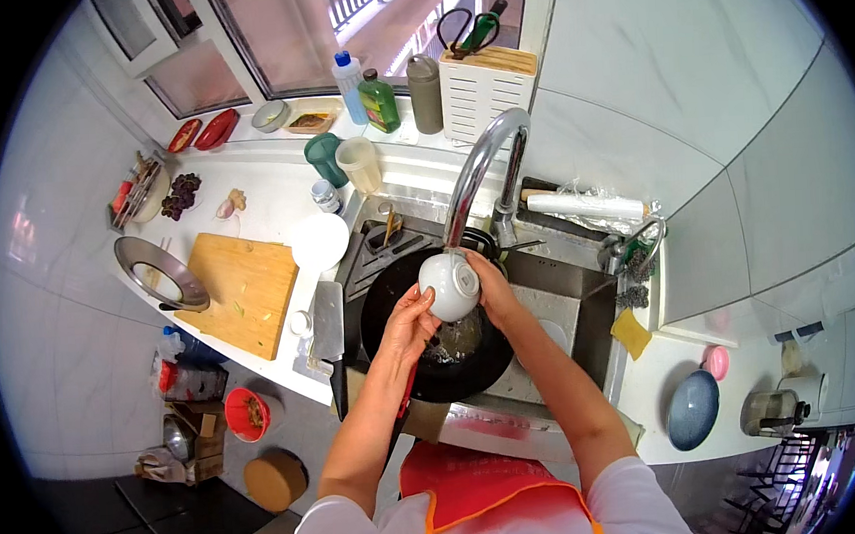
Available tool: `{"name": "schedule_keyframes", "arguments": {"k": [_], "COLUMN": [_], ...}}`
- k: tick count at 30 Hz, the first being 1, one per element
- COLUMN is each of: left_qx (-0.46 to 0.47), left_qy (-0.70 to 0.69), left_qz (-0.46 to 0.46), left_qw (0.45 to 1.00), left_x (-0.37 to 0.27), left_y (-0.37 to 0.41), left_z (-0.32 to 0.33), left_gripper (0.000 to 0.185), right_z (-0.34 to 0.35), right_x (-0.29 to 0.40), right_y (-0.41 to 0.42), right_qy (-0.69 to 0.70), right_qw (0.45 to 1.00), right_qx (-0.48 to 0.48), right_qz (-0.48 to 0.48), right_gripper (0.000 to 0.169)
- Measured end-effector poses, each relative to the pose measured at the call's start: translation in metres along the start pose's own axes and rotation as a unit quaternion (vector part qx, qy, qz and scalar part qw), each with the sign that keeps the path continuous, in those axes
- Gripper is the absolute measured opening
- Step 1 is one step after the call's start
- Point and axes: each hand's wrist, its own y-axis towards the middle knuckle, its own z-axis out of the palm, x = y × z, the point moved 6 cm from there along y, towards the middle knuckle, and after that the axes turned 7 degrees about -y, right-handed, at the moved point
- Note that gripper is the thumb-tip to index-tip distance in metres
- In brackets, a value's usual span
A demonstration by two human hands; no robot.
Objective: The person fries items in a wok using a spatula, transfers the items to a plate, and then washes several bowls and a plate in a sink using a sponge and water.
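A small white ceramic bowl is held tilted between my two hands, its foot ring facing up and right, just under the spout of the chrome faucet. My left hand grips its lower left rim. My right hand holds its right side. Below them a black wok rests in the stainless steel sink, with water in its bottom. A cleaver lies on the counter at the sink's left edge, beside a white plate.
Left stands a wooden cutting board with scraps and a metal pot lid. Plastic cups, bottles and a knife block line the back. A yellow sponge cloth and a grey-blue pan are at right.
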Motion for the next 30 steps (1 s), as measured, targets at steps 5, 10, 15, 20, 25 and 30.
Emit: {"name": "schedule_keyframes", "arguments": {"k": [5,10,15,20,25,30], "left_qx": [-0.05,-0.045,-0.077,-0.053,-0.12,-0.199], "left_qy": [-0.16,-0.224,-0.283,-0.273,-0.119,0.076], "left_qz": [0.011,-0.026,-0.006,-0.087,-0.135,-0.049], "left_qw": [0.986,0.973,0.956,0.956,0.976,0.976], "left_x": [0.023,0.04,0.032,0.026,0.023,0.022], "left_y": [0.022,0.024,0.018,0.009,0.018,0.041], "left_z": [-0.017,-0.033,-0.013,-0.034,-0.012,-0.034], "left_gripper": [0.037,0.039,0.026,0.017,0.025,0.032], "right_z": [0.037,0.066,0.002,-0.007,-0.021,-0.019], "right_x": [0.016,0.026,0.021,0.006,-0.013,-0.024], "right_y": [-0.055,-0.089,-0.04,-0.017,-0.005,-0.004], "right_qy": [-0.419,-0.605,-0.224,0.107,0.024,0.004], "right_qw": [0.838,0.706,0.94,0.989,0.981,0.985], "right_qx": [-0.233,-0.142,-0.145,0.011,0.021,-0.093], "right_qz": [-0.259,-0.34,-0.214,0.1,0.192,0.147], "right_gripper": [0.044,0.053,0.044,0.034,0.028,0.025]}}
